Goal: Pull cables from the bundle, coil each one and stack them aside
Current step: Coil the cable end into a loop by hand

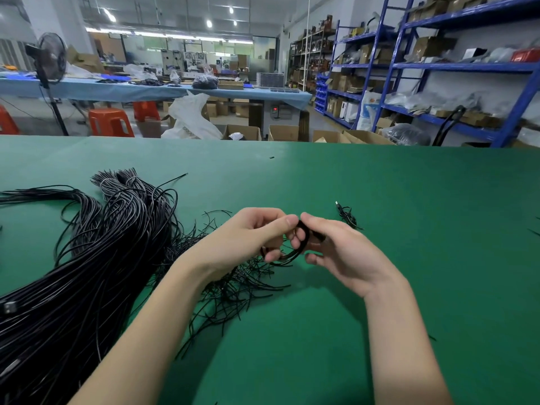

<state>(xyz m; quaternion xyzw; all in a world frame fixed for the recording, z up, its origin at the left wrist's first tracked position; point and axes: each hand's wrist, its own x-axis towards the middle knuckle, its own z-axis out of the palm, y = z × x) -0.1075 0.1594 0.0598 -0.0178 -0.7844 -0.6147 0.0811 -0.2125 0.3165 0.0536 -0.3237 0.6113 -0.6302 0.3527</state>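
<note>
A big bundle of black cables (87, 258) lies across the left side of the green table (409, 200), with loose ends fanning out toward the middle. Above the table's centre, my left hand (248, 238) and my right hand (342, 249) meet around a small black cable coil (295, 252). The left thumb and fingers pinch the coil's left and top part. My right hand's fingers curl round its right side. One small coiled cable (347, 217) with a plug end lies on the table just beyond my right hand.
The table's far edge (263, 140) runs across the view. Beyond it stand cardboard boxes (283, 133), orange stools (111, 122), a floor fan (51, 59), a blue-covered bench (146, 89) and blue shelving (438, 68) at the right.
</note>
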